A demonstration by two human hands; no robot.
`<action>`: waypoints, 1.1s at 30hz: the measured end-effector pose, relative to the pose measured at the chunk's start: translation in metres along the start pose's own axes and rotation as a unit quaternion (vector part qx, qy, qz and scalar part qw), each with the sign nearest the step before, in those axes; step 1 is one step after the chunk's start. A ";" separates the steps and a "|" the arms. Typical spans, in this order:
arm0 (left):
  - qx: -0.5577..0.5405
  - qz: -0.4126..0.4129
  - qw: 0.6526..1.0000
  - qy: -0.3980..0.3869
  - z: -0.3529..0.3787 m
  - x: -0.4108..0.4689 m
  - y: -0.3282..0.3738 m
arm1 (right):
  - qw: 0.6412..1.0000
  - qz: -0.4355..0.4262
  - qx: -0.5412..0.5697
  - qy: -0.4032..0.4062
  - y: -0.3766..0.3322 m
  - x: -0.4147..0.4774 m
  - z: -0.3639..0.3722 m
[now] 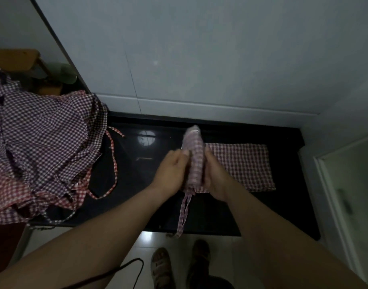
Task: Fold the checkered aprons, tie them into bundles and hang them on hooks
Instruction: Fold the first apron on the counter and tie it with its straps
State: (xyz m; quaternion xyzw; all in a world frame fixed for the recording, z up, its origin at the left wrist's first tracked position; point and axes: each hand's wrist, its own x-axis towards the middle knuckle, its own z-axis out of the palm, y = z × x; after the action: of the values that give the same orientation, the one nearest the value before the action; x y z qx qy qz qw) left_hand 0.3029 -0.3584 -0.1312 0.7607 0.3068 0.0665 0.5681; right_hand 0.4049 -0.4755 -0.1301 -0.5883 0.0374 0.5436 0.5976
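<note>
The left hand [170, 170] and right hand [215, 180] each curl round the rolled end of a checkered apron [194, 155], gripping it from either side just above the table [283, 215]; its unrolled part lies flat to the right. I judge the roll wants tight, even turns, with the dangling straps [184, 213] left free for tying. A loose pile of aprons [39, 142] covers the table's left; the dark top is glossy; a pale wall [199, 59] stands far, tiled floor [145, 238] near.
</note>
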 end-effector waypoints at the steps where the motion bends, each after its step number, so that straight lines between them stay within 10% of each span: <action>1: 0.049 0.035 0.998 -0.021 0.006 -0.001 -0.002 | 0.999 0.013 0.038 -0.026 -0.005 -0.004 -0.006; 5: 0.184 0.111 0.976 -0.024 0.027 -0.003 -0.020 | 0.997 0.034 0.032 -0.066 -0.020 -0.012 -0.029; 9: 0.255 0.134 0.958 -0.009 0.045 -0.003 -0.027 | 0.973 -0.042 -0.208 0.094 -0.011 -0.003 -0.058; 14: 0.353 0.176 0.917 -0.058 0.064 0.009 -0.022 | 0.958 -0.049 -0.253 0.128 -0.008 0.002 -0.070; 19: 0.442 0.140 0.880 -0.103 0.079 0.014 -0.033 | 0.809 -0.164 -0.487 0.285 0.001 0.006 -0.071; 22: 0.463 0.150 0.867 -0.109 0.080 0.016 -0.038 | 0.716 -0.310 -0.577 0.241 0.009 0.011 -0.076; 26: 0.391 0.148 0.904 -0.091 0.077 0.014 -0.034 | 0.799 -0.260 -0.510 0.183 0.012 0.019 -0.085; 30: 0.171 -0.042 0.979 0.100 0.074 0.010 -0.027 | 0.813 -0.232 -0.498 0.192 0.009 0.017 -0.082; 33: -0.091 -0.173 0.981 0.020 0.071 0.016 -0.012 | 0.826 -0.207 -0.480 0.209 0.012 0.015 -0.073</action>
State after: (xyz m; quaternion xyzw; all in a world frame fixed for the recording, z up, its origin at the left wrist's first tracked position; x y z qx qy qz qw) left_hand 0.3433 -0.4062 -0.1708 0.6401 0.4374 0.0098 0.6315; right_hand 0.4463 -0.5244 -0.1707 -0.8945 -0.2267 0.2200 0.3163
